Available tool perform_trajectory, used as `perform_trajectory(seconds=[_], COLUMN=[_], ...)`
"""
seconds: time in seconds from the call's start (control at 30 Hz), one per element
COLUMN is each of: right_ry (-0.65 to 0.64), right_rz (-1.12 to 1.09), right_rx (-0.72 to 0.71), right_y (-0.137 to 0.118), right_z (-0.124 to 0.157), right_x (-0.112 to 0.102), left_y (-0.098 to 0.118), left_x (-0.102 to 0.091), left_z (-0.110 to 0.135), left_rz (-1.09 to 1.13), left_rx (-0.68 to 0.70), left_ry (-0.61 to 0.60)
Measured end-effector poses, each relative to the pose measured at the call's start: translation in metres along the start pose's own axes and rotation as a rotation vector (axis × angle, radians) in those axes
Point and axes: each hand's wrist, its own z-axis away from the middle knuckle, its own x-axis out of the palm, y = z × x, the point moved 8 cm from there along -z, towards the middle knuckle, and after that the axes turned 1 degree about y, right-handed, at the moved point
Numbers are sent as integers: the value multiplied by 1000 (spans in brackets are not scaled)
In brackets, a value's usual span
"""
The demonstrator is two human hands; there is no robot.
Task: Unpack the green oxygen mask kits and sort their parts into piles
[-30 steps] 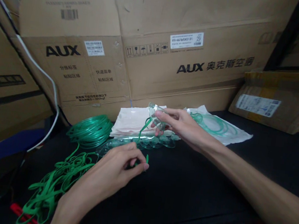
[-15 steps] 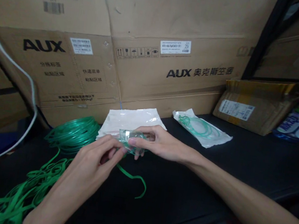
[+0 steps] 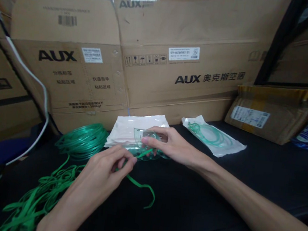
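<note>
Strap pile [image 3: 40,195]: loose green loops, left of the white packets [image 3: 123,125] and nearer the camera.
Tubing coil [image 3: 84,141]: green, just left of the packets.
Left hand [image 3: 109,166]: pinched closed on a green strap [image 3: 145,153], before the packets.
Clear plastic piece [image 3: 138,135]: in front of the packets, strap running between the 2 hands.
Right hand [image 3: 171,143]: partly curled, gripping the plastic piece at the packets' right.
Bagged tubing [image 3: 213,135]: right of the packets, apart.

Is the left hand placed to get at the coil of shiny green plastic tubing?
Probably yes, once freed: the coil of shiny green plastic tubing lies just beyond the left hand, with nothing seen on top, but its grip is pinching a flat green strap.
</note>
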Motion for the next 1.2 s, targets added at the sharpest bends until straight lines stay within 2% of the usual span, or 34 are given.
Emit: perform_trajectory(seconds=[0.1, 0.23, 0.33, 0.47, 0.57, 0.8, 0.9, 0.97, 1.1, 1.13, 1.2], right_ry=[36, 137, 146, 92, 63, 57, 96, 132, 148, 141, 121], right_rz=[1, 4, 1, 17, 54, 172, 185, 193, 221, 218, 213], right_rx=[6, 60, 57, 6, -19, 27, 38, 37, 51, 52, 49], right_y=[-2, 0, 0, -1, -1, 0, -2, -5, -7, -7, -5], right_z=[0, -1, -1, 0, 1, 1, 2, 2, 2, 2, 1], right_x=[-1, -11, -13, -8, -4, -1, -6, -11, -14, -13, -10], left_y=[-1, 1, 1, -6, -6, 22, 25, 17, -13, -23, -46], left_x=[5, 20, 30, 40, 46, 51, 26, -7, -83, -97, -112], left_z=[1, 5, 8, 15, 21, 21, 18, 19, 34, 40, 51], left_rz=[16, 69, 102, 115, 109, 74, 63, 27, -151, -193, -265], left_rx=[-12, -46, -90, -159, -161, -57, -56, -91, -223, -288, -436], left_ry=[-71, -251, -336, -401, -434, -430, -311, -155, 176, 229, 236])
